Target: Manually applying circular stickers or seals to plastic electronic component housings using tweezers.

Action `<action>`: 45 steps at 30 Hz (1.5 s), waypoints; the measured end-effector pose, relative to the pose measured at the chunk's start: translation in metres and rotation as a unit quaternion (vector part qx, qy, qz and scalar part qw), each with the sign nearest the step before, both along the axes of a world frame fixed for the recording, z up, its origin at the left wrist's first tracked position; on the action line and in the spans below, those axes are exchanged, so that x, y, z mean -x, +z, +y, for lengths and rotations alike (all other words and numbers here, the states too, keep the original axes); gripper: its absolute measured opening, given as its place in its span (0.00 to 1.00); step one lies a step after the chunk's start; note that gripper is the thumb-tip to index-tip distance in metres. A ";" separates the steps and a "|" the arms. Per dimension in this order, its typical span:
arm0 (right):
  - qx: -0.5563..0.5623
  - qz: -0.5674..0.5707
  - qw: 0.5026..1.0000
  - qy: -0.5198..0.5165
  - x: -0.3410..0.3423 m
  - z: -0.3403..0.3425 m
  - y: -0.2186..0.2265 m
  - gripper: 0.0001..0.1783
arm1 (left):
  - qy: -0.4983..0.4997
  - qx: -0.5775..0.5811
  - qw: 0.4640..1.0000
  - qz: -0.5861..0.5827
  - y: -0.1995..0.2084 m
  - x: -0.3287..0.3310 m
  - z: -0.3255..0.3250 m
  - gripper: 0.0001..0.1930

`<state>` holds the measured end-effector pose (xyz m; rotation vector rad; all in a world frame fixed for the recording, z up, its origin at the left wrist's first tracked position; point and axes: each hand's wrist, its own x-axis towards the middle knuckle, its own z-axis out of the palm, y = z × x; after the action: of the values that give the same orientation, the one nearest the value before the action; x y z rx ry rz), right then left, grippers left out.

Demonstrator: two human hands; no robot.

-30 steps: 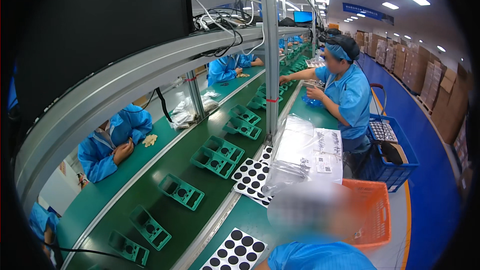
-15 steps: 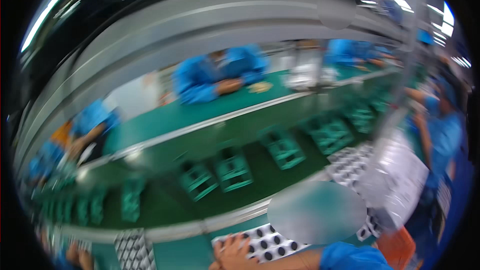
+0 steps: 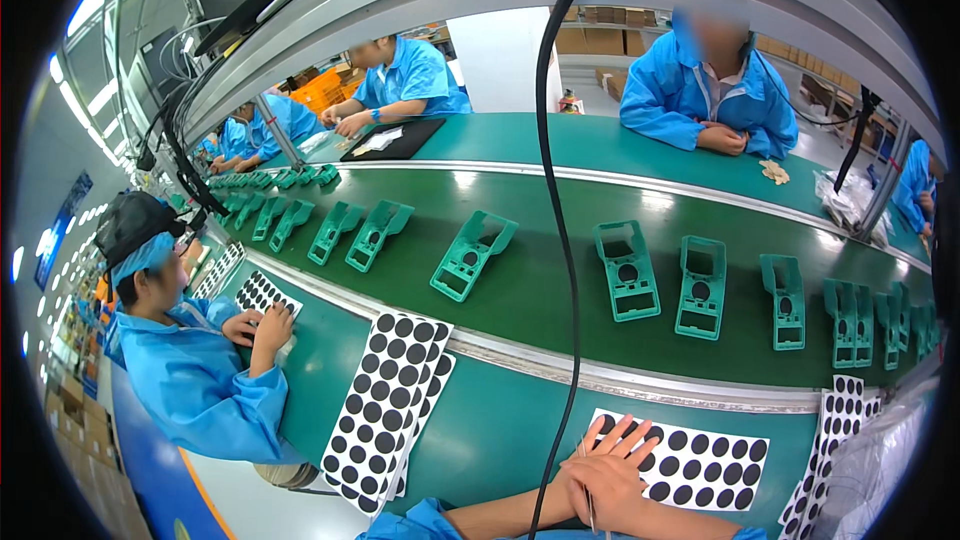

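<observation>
My left hand (image 3: 622,438) lies with its fingers spread over a white sheet of round black stickers (image 3: 700,470). Across the back of it rests my right hand (image 3: 605,488), fingers curled around thin metal tweezers (image 3: 587,505) that are partly hidden by the hand. The sheet lies on the green bench. To the left is a stack of similar sticker sheets (image 3: 385,410), fanned out slightly. A black cable (image 3: 560,240) hangs down in front of the scene and crosses my left forearm.
Beyond the bench, a green conveyor belt (image 3: 560,285) carries several teal plastic housings (image 3: 473,255). A person in blue (image 3: 200,370) works at the left; others sit across the belt. More sticker sheets (image 3: 825,450) and clear plastic wrapping (image 3: 885,470) lie at the right.
My view has swung left and become sharp, bringing the person at the left and the stacked sheets into fuller view. My hands remain together on the sticker sheet.
</observation>
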<state>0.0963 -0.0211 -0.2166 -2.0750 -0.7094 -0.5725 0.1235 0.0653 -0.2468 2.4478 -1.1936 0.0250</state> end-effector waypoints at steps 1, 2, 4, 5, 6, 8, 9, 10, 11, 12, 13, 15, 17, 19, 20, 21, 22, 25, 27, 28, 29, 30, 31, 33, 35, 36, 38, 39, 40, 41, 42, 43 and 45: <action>0.000 0.000 1.000 0.001 0.000 0.001 -0.001 0.15 | 0.003 0.031 1.000 0.003 0.000 0.000 0.000 0.31; -0.008 0.002 1.000 0.004 -0.001 0.002 -0.002 0.15 | 0.006 0.064 0.998 -0.012 -0.001 0.000 0.003 0.32; -0.022 0.002 1.000 0.019 -0.003 0.007 -0.003 0.15 | 0.011 0.045 0.999 -0.004 0.003 -0.002 0.009 0.33; 0.005 0.008 1.000 0.010 -0.002 0.008 0.000 0.16 | 0.015 0.027 1.000 0.005 0.005 -0.002 0.011 0.33; 0.031 0.013 0.999 0.005 -0.002 0.008 0.002 0.16 | 0.016 0.042 0.999 -0.003 0.005 0.001 0.007 0.34; 0.019 0.014 0.999 0.027 0.000 0.001 -0.010 0.18 | 0.023 0.008 1.000 0.003 -0.006 -0.001 0.001 0.35; 0.019 0.024 0.999 0.027 0.003 0.001 -0.013 0.20 | 0.008 -0.014 1.000 0.019 -0.012 0.000 -0.002 0.35; 0.013 0.019 0.998 0.054 0.005 0.001 -0.012 0.20 | 0.011 0.014 1.000 -0.022 -0.023 0.001 -0.007 0.35; 0.009 0.013 0.999 0.052 0.007 0.002 -0.007 0.19 | 0.016 0.039 0.997 -0.066 -0.028 0.001 -0.007 0.34; 0.008 0.009 0.999 0.046 0.007 0.002 -0.005 0.17 | -0.012 -0.003 0.999 0.040 -0.015 -0.001 -0.006 0.33; 0.009 0.003 0.999 0.038 0.007 0.003 -0.002 0.16 | -0.025 -0.049 0.995 0.087 0.005 -0.004 -0.004 0.30; 0.010 -0.005 1.000 0.017 0.006 0.008 0.006 0.14 | -0.019 -0.039 0.995 0.088 -0.019 -0.005 -0.008 0.29; 0.010 -0.006 1.000 -0.019 0.003 0.010 0.013 0.11 | -0.005 -0.015 0.999 0.037 -0.045 -0.006 -0.006 0.26; 0.021 -0.027 0.998 -0.049 0.002 0.012 0.017 0.11 | 0.012 -0.021 0.999 0.041 -0.053 -0.008 -0.006 0.26; 0.018 -0.022 0.998 -0.047 0.001 0.012 0.015 0.11 | 0.016 -0.022 0.999 0.043 -0.054 -0.007 -0.003 0.26; 0.017 -0.017 0.999 -0.046 0.001 0.011 0.013 0.11 | 0.020 -0.023 0.999 0.045 -0.052 -0.009 -0.003 0.26; 0.017 -0.016 0.999 -0.043 0.000 0.012 0.012 0.11 | 0.022 -0.023 0.998 0.048 -0.050 -0.009 0.000 0.26; 0.018 -0.026 0.998 -0.048 -0.002 0.013 0.015 0.10 | 0.021 -0.024 0.998 0.055 -0.044 -0.013 0.001 0.26; 0.022 -0.016 0.999 -0.036 -0.004 0.013 0.018 0.09 | 0.016 -0.026 0.998 0.058 -0.041 -0.012 0.003 0.26; 0.022 -0.018 0.999 -0.039 -0.004 0.014 0.017 0.09 | 0.013 -0.027 0.998 0.058 -0.037 -0.014 0.006 0.26; 0.017 -0.026 0.998 -0.046 -0.004 0.014 0.014 0.09 | 0.010 -0.029 0.998 0.059 -0.039 -0.013 0.004 0.26; 0.012 -0.032 0.998 -0.052 -0.004 0.015 0.013 0.09 | 0.008 -0.030 0.998 0.060 -0.038 -0.013 0.005 0.26; 0.012 -0.034 0.998 -0.054 -0.004 0.015 0.013 0.09 | 0.005 -0.032 0.998 0.060 -0.038 -0.011 0.006 0.26; 0.019 -0.035 0.998 -0.057 -0.003 0.015 0.015 0.08 | 0.002 -0.035 0.997 0.062 -0.037 -0.015 0.003 0.25; 0.027 -0.036 0.997 -0.059 -0.003 0.016 0.017 0.08 | -0.001 -0.039 0.997 0.064 -0.035 -0.016 0.004 0.25; 0.030 -0.037 0.997 -0.060 -0.004 0.016 0.017 0.08 | -0.002 -0.041 0.997 0.065 -0.033 -0.017 0.004 0.25; 0.028 -0.028 0.997 -0.064 -0.004 0.016 0.013 0.08 | -0.004 -0.044 0.997 0.066 -0.030 -0.019 0.007 0.25; 0.025 -0.016 0.997 -0.067 -0.005 0.016 0.011 0.08 | -0.005 -0.046 0.997 0.067 -0.028 -0.021 0.007 0.25; 0.025 -0.017 0.997 -0.067 -0.005 0.015 0.011 0.08 | -0.006 -0.048 0.997 0.068 -0.027 -0.018 0.010 0.25; 0.023 -0.024 0.998 -0.058 -0.006 0.014 0.012 0.09 | -0.006 -0.049 0.996 0.069 -0.025 -0.021 0.012 0.25; 0.021 -0.031 0.998 -0.049 -0.007 0.014 0.012 0.09 | -0.007 -0.051 0.996 0.071 -0.024 -0.022 0.012 0.25; 0.021 -0.031 0.998 -0.048 -0.007 0.013 0.011 0.09 | -0.007 -0.052 0.996 0.072 -0.022 -0.024 0.012 0.25; 0.017 -0.019 0.999 -0.039 -0.006 0.010 0.000 0.10 | -0.007 -0.056 0.996 0.076 -0.017 -0.027 0.016 0.25</action>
<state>0.1019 -0.0109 -0.2165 -2.1362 -0.6676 -0.6500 0.1504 0.0810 -0.2637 2.4854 -1.1743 -0.2326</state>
